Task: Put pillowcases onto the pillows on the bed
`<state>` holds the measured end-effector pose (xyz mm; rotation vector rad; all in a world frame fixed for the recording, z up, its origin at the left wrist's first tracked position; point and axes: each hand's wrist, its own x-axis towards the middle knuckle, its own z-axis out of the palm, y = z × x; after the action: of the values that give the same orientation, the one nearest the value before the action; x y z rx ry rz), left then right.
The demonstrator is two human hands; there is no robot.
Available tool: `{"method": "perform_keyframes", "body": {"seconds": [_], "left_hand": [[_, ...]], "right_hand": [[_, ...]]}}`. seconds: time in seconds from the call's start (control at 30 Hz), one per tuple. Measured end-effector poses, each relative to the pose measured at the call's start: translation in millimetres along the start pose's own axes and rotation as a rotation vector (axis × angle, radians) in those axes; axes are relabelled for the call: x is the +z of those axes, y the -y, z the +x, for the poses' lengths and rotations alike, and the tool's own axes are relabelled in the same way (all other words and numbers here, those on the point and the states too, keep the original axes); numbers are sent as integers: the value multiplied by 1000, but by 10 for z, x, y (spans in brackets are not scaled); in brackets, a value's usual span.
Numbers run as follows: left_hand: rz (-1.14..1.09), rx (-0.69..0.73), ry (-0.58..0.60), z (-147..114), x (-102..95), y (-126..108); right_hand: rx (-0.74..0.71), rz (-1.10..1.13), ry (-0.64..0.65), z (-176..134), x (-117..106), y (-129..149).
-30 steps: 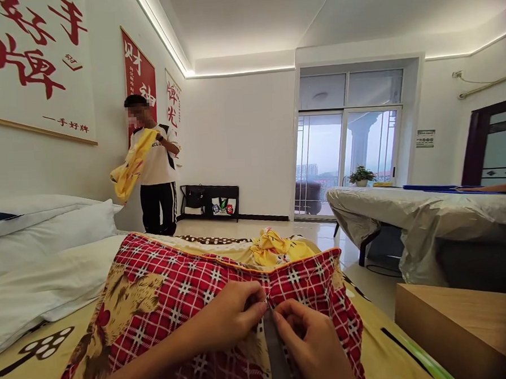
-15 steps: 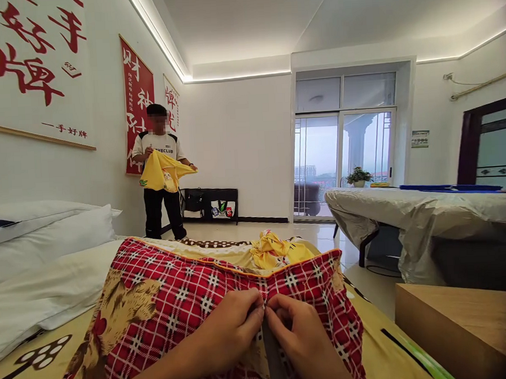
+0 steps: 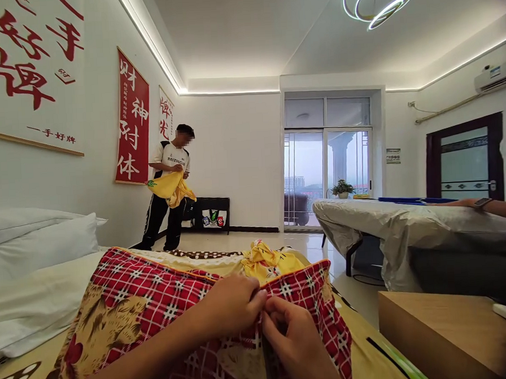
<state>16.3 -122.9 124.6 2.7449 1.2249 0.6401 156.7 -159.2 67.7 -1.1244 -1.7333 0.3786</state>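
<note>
A red plaid cloth [image 3: 165, 298] with orange edging and brown printed patches lies spread across the bed before me. My left hand [image 3: 233, 306] is closed, pinching the cloth near its upper middle edge. Close beside it, my right hand [image 3: 292, 334] is also closed, with thumb and fingertips on the same spot. A dark grey strip [image 3: 271, 361] runs down between my hands; what it is I cannot tell. Just beyond the edge sits a crumpled yellow cloth [image 3: 263, 259] with a printed cat face.
White pillows [image 3: 47, 240] lie left. Near the wall, a person [image 3: 173, 171] holds another yellow cloth [image 3: 168, 188]. At right stand a wooden box-like table [image 3: 446, 321] and a plastic-covered table [image 3: 356, 212], where another person's hand [image 3: 461, 202] reaches in.
My left hand has risen slightly to the cloth's edge. My view has tilted up and turned right. The standing person has turned and bunched the yellow cloth. Another person's arm shows at right.
</note>
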Motion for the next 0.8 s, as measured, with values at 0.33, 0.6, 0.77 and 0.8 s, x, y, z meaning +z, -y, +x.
{"method": "perform_keyframes", "body": {"seconds": [0.33, 0.6, 0.77, 0.8], "left_hand": [[-20, 62, 116, 2, -50, -26], [450, -20, -19, 210, 258, 26], [467, -75, -68, 353, 285, 108], [471, -85, -76, 382, 283, 138]], "right_hand": [[-227, -142, -25, -50, 40, -87], [-9, 1, -74, 85, 125, -372], [107, -19, -72, 19, 207, -448], [117, -27, -72, -6, 225, -455]]}}
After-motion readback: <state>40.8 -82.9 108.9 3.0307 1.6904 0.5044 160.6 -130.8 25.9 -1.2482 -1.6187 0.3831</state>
